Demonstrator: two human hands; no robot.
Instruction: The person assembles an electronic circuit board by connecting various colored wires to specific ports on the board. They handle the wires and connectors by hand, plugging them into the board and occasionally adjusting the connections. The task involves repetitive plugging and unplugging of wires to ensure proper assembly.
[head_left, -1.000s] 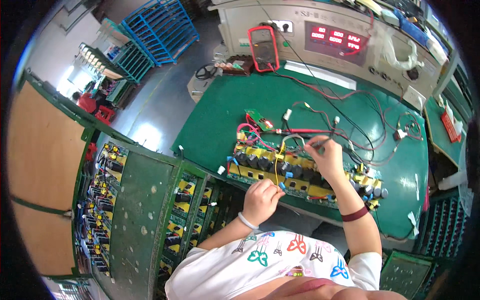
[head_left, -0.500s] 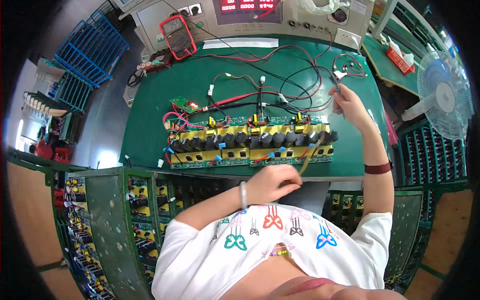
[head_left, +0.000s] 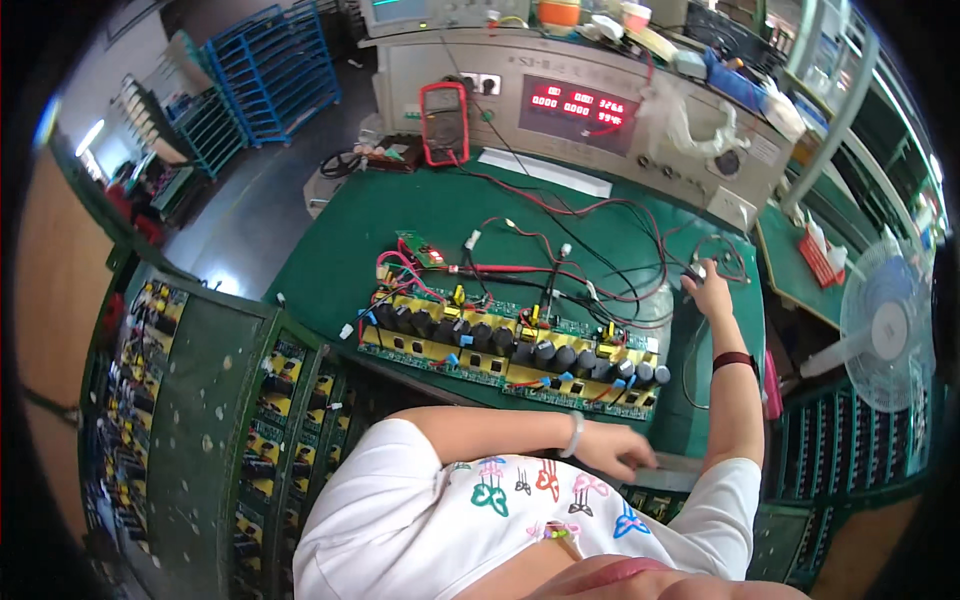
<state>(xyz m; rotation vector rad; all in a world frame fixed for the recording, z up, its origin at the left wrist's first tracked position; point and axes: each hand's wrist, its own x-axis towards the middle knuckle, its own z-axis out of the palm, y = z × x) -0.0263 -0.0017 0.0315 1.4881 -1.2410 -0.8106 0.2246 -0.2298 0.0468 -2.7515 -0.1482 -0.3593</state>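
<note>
My right hand [head_left: 712, 292] reaches to the far right of the green tabletop, beside a tangle of red and black wires [head_left: 722, 258]. Its fingertips are pinched together on something small and dark that I cannot make out. My left hand [head_left: 615, 448] hovers at the table's front edge, fingers loosely stretched and nothing visible in them. Beyond it lies a long circuit board assembly [head_left: 500, 360] with yellow parts, black cylindrical capacitors and blue components. A small green board [head_left: 418, 250] with lit red digits is wired to its left end. A red test probe [head_left: 500, 268] points at that small board.
A red multimeter [head_left: 444, 122] leans against a grey test instrument [head_left: 500, 100] with a red display. To the right are a white fan [head_left: 888, 330] and a red basket [head_left: 820, 258]. Green racks [head_left: 185, 400] holding several boards stand at left, near the table.
The view has tilted up and turned. My left hand has moved right along the table's front edge, away from a yellowish strip. My right hand has reached farther towards the wire tangle.
</note>
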